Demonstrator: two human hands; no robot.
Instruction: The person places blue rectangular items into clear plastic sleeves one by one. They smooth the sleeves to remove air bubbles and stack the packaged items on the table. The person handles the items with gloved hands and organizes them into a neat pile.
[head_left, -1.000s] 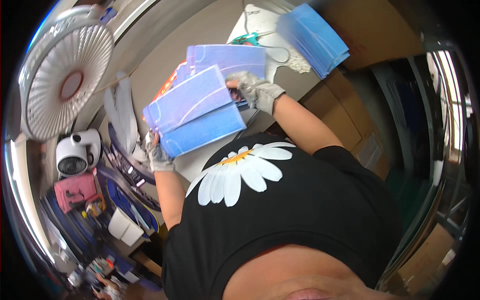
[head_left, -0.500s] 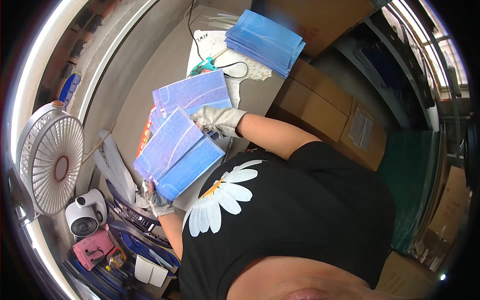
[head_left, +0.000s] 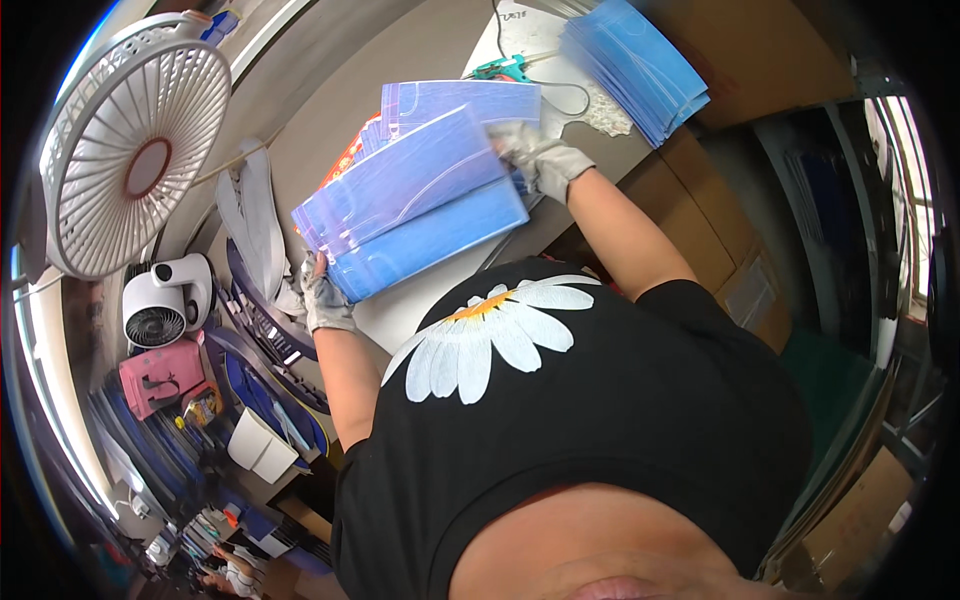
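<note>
Both my hands wear pale work gloves. My left hand [head_left: 326, 296] is closed on the left end of a blue denim-patterned sheet [head_left: 430, 235], thumb on top. Over that sheet lies a purple-blue sheet [head_left: 405, 175] with curved white lines, slanting up to the right. My right hand [head_left: 540, 160] is at the right end of these sheets, its fingers bent round the edge and partly blurred. Behind them, a pile of similar purple-blue sheets [head_left: 460, 98] rests on the table, with a red printed piece [head_left: 345, 162] showing at its left.
A teal glue gun [head_left: 502, 68] with a cord lies on white board at the back. Another stack of blue sheets [head_left: 640, 70] is at the far right, beside cardboard boxes [head_left: 700, 205]. At left are a white fan [head_left: 140, 165], a smaller white fan [head_left: 160, 310] and a pink box [head_left: 160, 378].
My view has turned, shifting the table rightward in the picture. My hands are farther apart, and the purple-blue sheet now stretches farther along the blue one.
</note>
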